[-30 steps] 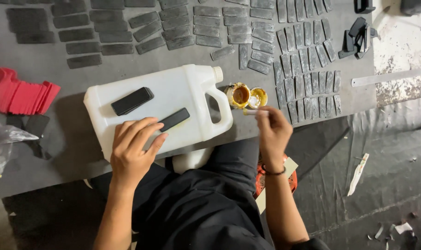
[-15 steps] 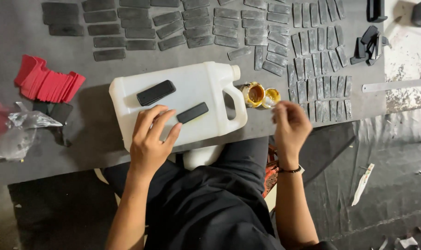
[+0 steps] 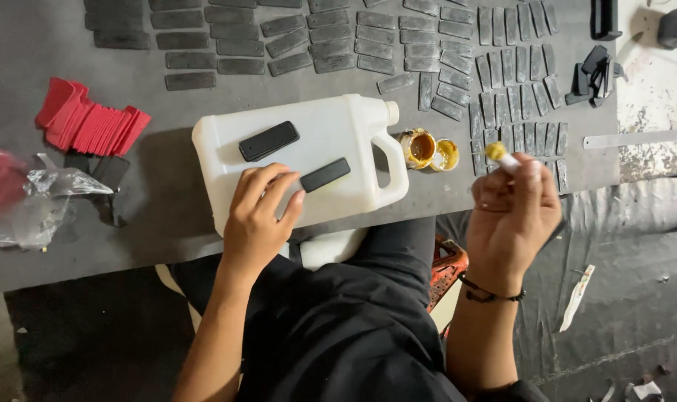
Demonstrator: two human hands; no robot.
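Observation:
A white plastic jug [image 3: 331, 126] lies flat on the grey board [image 3: 160, 164] in front of me. Two black rectangular pieces rest on it, one [image 3: 268, 141] at the upper left and one [image 3: 325, 175] lower down. My left hand [image 3: 260, 216] lies on the jug with its fingertips next to the lower piece. My right hand [image 3: 511, 212] is raised to the right of the jug and holds a small brush [image 3: 500, 155] whose tip is coated in yellow glue. A small open tin of yellow glue [image 3: 419, 147] and its lid [image 3: 446, 154] sit by the jug's handle.
Rows of several dark grey rectangular pieces [image 3: 398, 37] cover the far part of the board. A stack of red pieces [image 3: 93, 123] and crumpled clear plastic [image 3: 37, 201] lie at the left. Black clips [image 3: 595, 78] and a metal ruler [image 3: 636, 138] are at the right.
My right hand has lifted the glue brush away from the tin and brought it closer to me. My left hand has stayed on the jug.

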